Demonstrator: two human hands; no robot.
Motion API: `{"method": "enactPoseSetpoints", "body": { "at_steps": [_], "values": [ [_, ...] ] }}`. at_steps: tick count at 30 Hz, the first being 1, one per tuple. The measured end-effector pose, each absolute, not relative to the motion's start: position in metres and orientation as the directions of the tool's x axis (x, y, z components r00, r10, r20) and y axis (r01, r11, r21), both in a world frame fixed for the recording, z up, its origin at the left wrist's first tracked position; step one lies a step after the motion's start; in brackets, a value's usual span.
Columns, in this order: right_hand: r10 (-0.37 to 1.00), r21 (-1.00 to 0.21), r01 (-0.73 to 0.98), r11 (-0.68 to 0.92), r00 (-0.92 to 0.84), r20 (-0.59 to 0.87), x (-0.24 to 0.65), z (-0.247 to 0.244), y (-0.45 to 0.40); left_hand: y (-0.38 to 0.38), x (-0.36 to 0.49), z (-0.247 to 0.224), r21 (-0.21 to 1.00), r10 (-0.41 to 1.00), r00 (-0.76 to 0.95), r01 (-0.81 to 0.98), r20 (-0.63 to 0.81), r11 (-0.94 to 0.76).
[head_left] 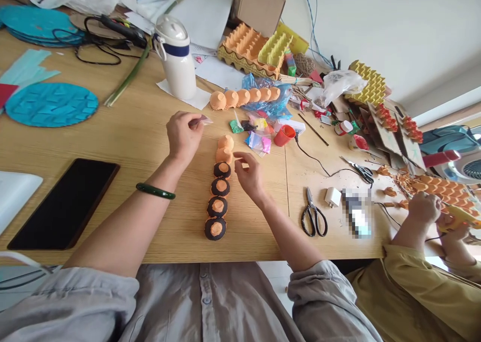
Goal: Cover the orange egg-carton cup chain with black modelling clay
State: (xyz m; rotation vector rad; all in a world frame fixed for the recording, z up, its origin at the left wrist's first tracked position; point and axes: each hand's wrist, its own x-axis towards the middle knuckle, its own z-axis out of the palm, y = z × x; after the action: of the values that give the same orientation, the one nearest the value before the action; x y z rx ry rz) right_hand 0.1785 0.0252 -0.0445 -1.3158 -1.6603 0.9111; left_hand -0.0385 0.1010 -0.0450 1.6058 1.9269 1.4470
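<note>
A strip of orange egg-carton cups [224, 154] lies lengthwise in front of me. Its nearer cups carry black rings [217, 206] around orange centres, while the far two are plain orange. My left hand [185, 135], left of the strip's far end, is closed on a small clear plastic packet [203, 121] with something dark in it. Beside the plain cups on the right is my right hand [249, 175], its fingers bent and thumb apart from the index finger. Nothing shows between them; whether a fingertip touches the strip I cannot tell.
Behind lie a second orange cup strip [243, 98], small coloured packets [259, 141] and a red cup [284, 135]. A white flask [176, 56] stands back left. Scissors [313, 214] lie right, a tablet [65, 201] left. A co-worker's hands [424, 207] hold a yellow tool at far right.
</note>
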Motion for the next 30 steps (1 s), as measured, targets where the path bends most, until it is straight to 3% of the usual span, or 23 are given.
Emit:
{"method": "enactPoseSetpoints", "body": {
  "at_steps": [4,7,12,16,20,25,30],
  "values": [
    [0.932,-0.845,0.395,0.361,-0.129,0.338,0.181,-0.036,0.048,0.088,-0.01,-0.024,0.907,0.923,-0.228,0.36,0.311,-0.217],
    [0.911,-0.789,0.455,0.412,-0.22,0.349,0.183,-0.036,0.062,0.075,0.013,-0.021,0.947,0.969,-0.048,0.229,0.242,-0.225],
    [0.957,-0.76,0.585,0.284,-0.127,0.26,0.201,-0.043,0.085,0.057,0.011,-0.03,0.943,0.955,-0.097,0.213,0.28,-0.255],
    [0.947,-0.522,0.835,0.174,0.004,0.322,0.22,-0.035,0.101,0.043,-0.001,-0.036,0.919,0.922,-0.21,0.297,0.326,-0.257],
    [0.96,-0.353,0.933,0.074,0.029,0.279,0.222,-0.029,0.103,0.032,0.0,-0.044,0.936,0.933,-0.214,0.27,0.288,-0.227],
    [0.947,-0.355,0.934,-0.037,0.145,0.285,0.219,-0.025,0.114,0.027,0.006,-0.057,0.937,0.953,-0.157,0.28,0.259,-0.208],
    [0.982,-0.364,0.928,-0.078,0.135,0.135,0.218,-0.018,0.137,0.024,0.004,-0.057,0.939,0.965,-0.085,0.266,0.248,-0.218]
  ]
}}
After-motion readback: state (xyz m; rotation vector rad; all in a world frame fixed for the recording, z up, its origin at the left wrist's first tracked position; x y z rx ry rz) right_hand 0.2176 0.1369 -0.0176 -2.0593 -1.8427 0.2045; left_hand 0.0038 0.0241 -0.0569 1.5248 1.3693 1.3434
